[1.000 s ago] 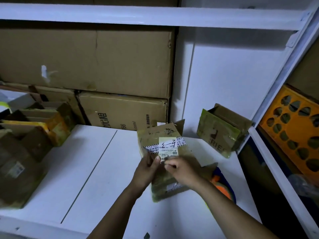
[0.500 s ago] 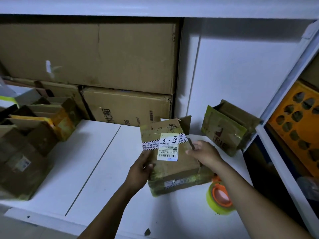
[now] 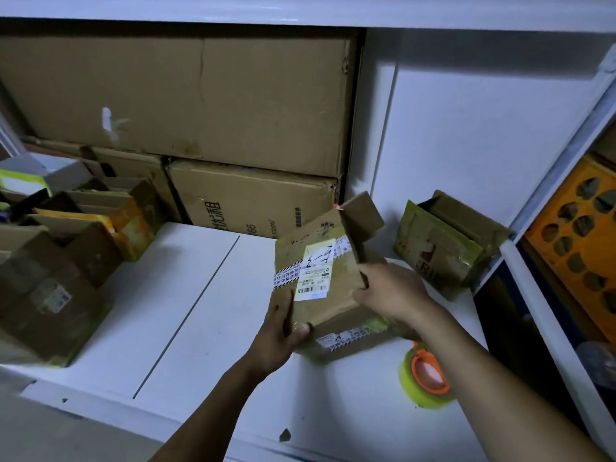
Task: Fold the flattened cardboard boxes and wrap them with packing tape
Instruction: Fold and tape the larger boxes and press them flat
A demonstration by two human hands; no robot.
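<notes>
The left hand (image 3: 283,331) grips the near lower corner of the small cardboard box (image 3: 336,295), fingers and thumb curled round it. The right hand (image 3: 390,291) clamps the right edge, its fingers wrapping out of sight behind. The box is tipped up over the white shelf (image 3: 200,295), with its shipping label (image 3: 313,271) facing me and one end flap (image 3: 363,215) standing open at the top. To my eye the job now is squaring it up: brace the corner with the left hand and press that flap down flush. Only then reach for the tape roll (image 3: 426,375), lying on the shelf just beside the right forearm. I can't tell whether the box's bottom edge touches the shelf. Its far side, its underside and any other flaps are hidden, and the label's print is too small to read.
</notes>
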